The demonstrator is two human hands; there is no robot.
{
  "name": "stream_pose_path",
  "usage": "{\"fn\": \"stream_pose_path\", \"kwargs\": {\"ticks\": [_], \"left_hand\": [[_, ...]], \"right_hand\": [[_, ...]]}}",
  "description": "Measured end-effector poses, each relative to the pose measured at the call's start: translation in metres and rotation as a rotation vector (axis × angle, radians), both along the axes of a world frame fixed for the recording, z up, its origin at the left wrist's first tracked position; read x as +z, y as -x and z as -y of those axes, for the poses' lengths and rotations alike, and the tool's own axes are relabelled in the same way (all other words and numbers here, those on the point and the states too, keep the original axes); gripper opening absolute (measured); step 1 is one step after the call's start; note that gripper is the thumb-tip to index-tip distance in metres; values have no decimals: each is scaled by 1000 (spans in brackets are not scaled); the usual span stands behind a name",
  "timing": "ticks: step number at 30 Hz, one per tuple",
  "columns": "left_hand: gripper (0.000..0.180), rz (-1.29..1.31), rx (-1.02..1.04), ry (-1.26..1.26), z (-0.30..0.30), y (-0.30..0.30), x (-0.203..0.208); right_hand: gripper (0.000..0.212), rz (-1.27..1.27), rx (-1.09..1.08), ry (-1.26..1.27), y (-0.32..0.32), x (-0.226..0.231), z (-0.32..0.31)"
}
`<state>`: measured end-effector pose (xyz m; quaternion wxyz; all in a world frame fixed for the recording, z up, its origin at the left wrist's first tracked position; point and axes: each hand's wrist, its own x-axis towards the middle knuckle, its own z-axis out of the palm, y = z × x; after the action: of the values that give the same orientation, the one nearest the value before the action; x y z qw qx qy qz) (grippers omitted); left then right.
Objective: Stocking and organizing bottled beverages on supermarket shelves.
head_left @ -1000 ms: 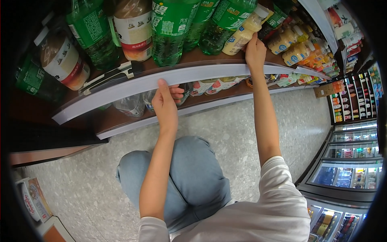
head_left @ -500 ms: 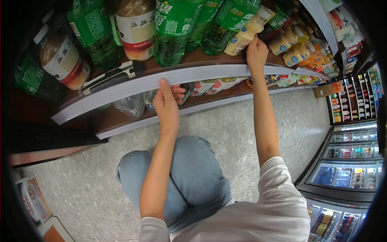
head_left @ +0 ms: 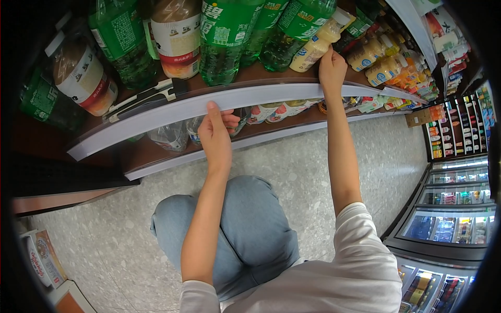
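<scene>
My left hand (head_left: 217,130) is at the white edge strip (head_left: 261,94) of the shelf. Its thumb rests against the strip's front, while the loosely bent fingers hang below, apart from the thumb and holding nothing. Farther right, my right hand (head_left: 333,72) is closed, its fingertips at the side of a pale yellow bottle (head_left: 312,52) that leans on the shelf; part of the grip is hidden. Left of that bottle stand large green-labelled soda bottles (head_left: 222,39). Brown drink bottles with white and red labels (head_left: 176,36) are among them.
A black-and-white plastic shelf piece (head_left: 148,96) lies behind the strip. More yellow bottles (head_left: 385,70) stand to the right. Clear bottles (head_left: 169,136) sit on the lower shelf. Glass-fronted coolers (head_left: 443,227) line the right side, and a carton (head_left: 44,258) stands at lower left.
My right hand has shifted very slightly to the left. My left hand and the bottles are practically where they were.
</scene>
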<state>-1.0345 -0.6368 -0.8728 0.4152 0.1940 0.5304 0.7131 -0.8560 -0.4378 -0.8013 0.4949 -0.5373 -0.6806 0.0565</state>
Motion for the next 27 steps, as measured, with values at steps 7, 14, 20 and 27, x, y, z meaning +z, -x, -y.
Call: {"fn": "stream_pose_path", "kwargs": {"ticks": [7,14,20,27], "left_hand": [[60,-27,-9,9,0,2,-3],[60,-45,1,9,0,2,-3],[60,-40,0,1,0,2,-3],[61,-52,14,8,0,2,0]], "right_hand": [[48,-12,-13,10,2,0,1],[47,-33,-6,4,3,0,2],[47,-42,3,-17,3,-1,1],[45,-20,-6,-22,4,0,3]]}}
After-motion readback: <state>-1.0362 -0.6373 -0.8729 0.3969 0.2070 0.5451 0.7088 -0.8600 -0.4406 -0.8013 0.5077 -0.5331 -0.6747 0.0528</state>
